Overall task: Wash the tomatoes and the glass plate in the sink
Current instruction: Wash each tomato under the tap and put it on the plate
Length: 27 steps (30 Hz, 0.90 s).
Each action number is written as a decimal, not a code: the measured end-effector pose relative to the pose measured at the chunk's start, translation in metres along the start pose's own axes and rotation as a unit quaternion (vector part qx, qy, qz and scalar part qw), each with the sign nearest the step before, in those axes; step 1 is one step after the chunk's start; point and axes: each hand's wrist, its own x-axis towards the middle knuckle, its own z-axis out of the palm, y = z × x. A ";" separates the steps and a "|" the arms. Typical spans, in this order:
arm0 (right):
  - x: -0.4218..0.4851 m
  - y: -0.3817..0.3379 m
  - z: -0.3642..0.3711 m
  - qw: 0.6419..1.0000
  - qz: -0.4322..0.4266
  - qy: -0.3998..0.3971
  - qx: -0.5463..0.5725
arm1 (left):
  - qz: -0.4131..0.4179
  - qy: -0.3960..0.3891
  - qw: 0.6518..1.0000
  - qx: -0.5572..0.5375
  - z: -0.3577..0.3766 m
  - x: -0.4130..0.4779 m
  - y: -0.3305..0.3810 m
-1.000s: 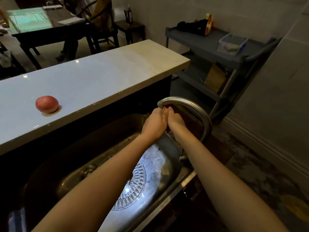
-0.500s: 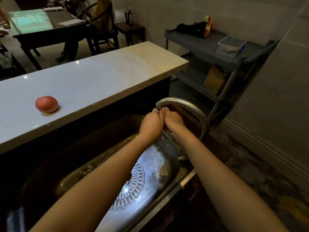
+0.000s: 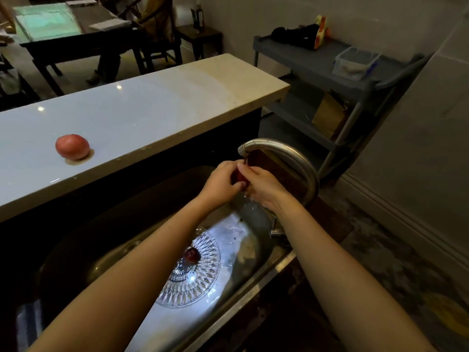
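Head view: both hands, left hand (image 3: 220, 182) and right hand (image 3: 264, 185), clasp a tomato (image 3: 240, 177) under the faucet (image 3: 279, 153), rinsing it; next, probably the glass plate (image 3: 203, 278).

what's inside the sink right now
A glass plate lies flat in the sink, with a small red thing at its centre. The left forearm covers part of the plate.

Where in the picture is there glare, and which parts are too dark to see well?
Head view: strong glare on the wet sink floor around the glass plate and small light spots on the counter; the sink's left side is nearly black; wide-angle lens bends the edges.
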 end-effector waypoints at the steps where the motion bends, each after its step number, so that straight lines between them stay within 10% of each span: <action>1: 0.002 0.003 0.003 1.000 -0.004 0.002 -0.004 | -0.004 -0.002 1.000 0.004 -0.006 -0.006 -0.002; 6: 0.015 0.027 0.028 0.996 0.024 0.039 -0.074 | -0.016 0.086 0.989 0.118 -0.049 -0.048 -0.021; 16: 0.040 0.109 0.098 0.972 0.070 -0.064 -0.214 | -0.150 0.367 0.859 0.323 -0.142 -0.149 -0.073; 27: 0.075 0.214 0.155 0.660 -0.143 -0.215 -0.705 | -0.198 0.367 0.798 0.435 -0.147 -0.150 -0.132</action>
